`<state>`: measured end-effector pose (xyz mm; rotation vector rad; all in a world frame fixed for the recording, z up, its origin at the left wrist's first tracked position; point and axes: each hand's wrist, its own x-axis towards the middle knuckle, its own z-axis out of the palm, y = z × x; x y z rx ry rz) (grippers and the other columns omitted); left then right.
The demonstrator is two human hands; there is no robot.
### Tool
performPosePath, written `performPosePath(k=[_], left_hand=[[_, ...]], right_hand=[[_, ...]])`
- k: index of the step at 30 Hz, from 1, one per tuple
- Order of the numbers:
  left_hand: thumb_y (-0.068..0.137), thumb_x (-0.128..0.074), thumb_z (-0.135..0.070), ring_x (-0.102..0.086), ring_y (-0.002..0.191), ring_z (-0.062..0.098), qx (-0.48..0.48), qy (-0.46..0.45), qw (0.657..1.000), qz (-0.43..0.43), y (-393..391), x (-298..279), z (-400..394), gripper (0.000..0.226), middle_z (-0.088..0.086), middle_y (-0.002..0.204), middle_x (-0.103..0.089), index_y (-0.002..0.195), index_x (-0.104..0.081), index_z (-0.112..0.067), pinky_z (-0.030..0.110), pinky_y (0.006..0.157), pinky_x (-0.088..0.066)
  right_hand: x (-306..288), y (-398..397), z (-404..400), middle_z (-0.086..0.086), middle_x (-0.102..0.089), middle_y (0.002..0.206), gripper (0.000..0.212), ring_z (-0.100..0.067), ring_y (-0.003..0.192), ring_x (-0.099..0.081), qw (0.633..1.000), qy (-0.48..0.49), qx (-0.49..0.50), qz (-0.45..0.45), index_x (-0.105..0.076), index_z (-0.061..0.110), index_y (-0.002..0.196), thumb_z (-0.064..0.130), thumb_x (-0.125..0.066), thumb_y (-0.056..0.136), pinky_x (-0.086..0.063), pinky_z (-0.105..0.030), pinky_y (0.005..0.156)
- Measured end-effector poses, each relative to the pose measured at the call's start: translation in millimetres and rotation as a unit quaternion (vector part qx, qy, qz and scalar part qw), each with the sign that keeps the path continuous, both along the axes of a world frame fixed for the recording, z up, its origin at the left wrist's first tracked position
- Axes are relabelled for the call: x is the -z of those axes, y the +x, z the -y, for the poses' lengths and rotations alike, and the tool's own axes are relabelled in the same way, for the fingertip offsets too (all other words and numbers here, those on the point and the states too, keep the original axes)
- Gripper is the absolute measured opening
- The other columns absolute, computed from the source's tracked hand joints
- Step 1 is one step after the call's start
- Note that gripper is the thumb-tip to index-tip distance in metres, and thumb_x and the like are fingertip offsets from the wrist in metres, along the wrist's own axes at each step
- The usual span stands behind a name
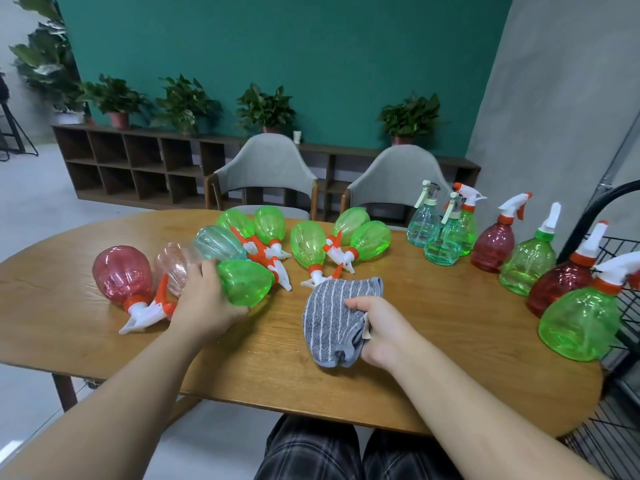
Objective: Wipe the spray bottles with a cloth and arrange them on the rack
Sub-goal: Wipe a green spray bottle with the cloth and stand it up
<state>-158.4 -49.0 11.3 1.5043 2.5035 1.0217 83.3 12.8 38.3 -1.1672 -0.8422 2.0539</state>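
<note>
On the oval wooden tabletop (pixel 433 327), at the far left, a dark pink translucent plastic spray bottle (pixel 123 274) lies on its side, its white and orange trigger head pointing toward the near edge. Just beside it lies a pale pink bottle (pixel 172 268), partly hidden. The left hand (pixel 204 303) has its grip wrapped over the base of a bright green translucent spray bottle (pixel 246 283) lying flat. Behind it is a cluster of more lying bottles, one pale teal (pixel 218 243) and several green. In the middle, the right hand (pixel 379 327) clenches a grey striped terry cloth (pixel 329 317) that rests on the tabletop. Farther right, upright bottles in teal, red and green stand in a row, the nearest green one (pixel 580 327) touching a black wire rack (pixel 623 306) at the tabletop's right end.
</note>
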Motion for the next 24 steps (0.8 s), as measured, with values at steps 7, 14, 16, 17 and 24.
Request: performPosePath(k=[7, 14, 16, 17, 24], left_hand=[[0.063, -0.09, -0.017, -0.034, 0.117, 0.013, 0.036, 0.186, 0.979, 0.074, 52, 1, 2, 0.098, 0.009, 0.129, -0.033, 0.14, -0.031, -0.002, 0.022, 0.101, -0.029], [0.058, -0.094, -0.019, -0.043, 0.108, 0.006, 0.132, 0.258, 0.936, 0.201, 133, 32, -3, 0.1, -0.004, 0.12, -0.035, 0.132, -0.026, -0.01, 0.005, 0.096, -0.029], [0.065, -0.089, -0.019, -0.051, 0.103, -0.004, 0.184, 0.239, 0.913, 0.273, 147, 35, -1, 0.09, -0.012, 0.117, -0.04, 0.124, -0.021, -0.019, 0.002, 0.087, -0.036], [0.072, -0.085, -0.018, -0.053, 0.098, -0.01, 0.201, 0.224, 0.9, 0.316, 154, 35, -1, 0.079, -0.013, 0.114, -0.042, 0.12, -0.022, -0.022, 0.003, 0.083, -0.04], [0.099, -0.045, -0.031, -0.064, 0.097, 0.022, 0.162, 0.209, 0.682, 0.682, 179, 30, -17, 0.016, 0.0, 0.099, -0.068, 0.1, -0.049, -0.016, 0.051, 0.072, -0.058]], right_hand=[[10, -4, 11, -0.019, -0.07, 0.091, 0.018, -0.031, 0.081, -0.066, 0.998, 0.013, 0.042, -0.032, -0.06, 0.002, 0.105, 0.013, -0.049, 0.097, -0.051, -0.041, 0.068], [15, -1, 15, -0.015, -0.072, 0.104, 0.037, -0.027, 0.089, -0.069, 0.981, 0.039, 0.139, -0.126, -0.065, 0.006, 0.114, 0.036, -0.049, 0.098, -0.054, -0.037, 0.073], [15, 7, 17, -0.017, -0.072, 0.101, 0.041, -0.028, 0.087, -0.07, 0.976, 0.035, 0.154, -0.149, -0.065, 0.005, 0.113, 0.039, -0.048, 0.098, -0.055, -0.038, 0.073], [16, 12, 18, -0.017, -0.073, 0.099, 0.042, -0.028, 0.085, -0.07, 0.973, 0.038, 0.164, -0.158, -0.065, 0.004, 0.113, 0.04, -0.047, 0.098, -0.055, -0.04, 0.075], [23, 41, 11, -0.016, -0.073, 0.094, 0.035, -0.027, 0.08, -0.072, 0.961, 0.105, 0.226, -0.117, -0.069, 0.006, 0.097, 0.038, -0.054, 0.095, -0.055, -0.047, 0.083]])
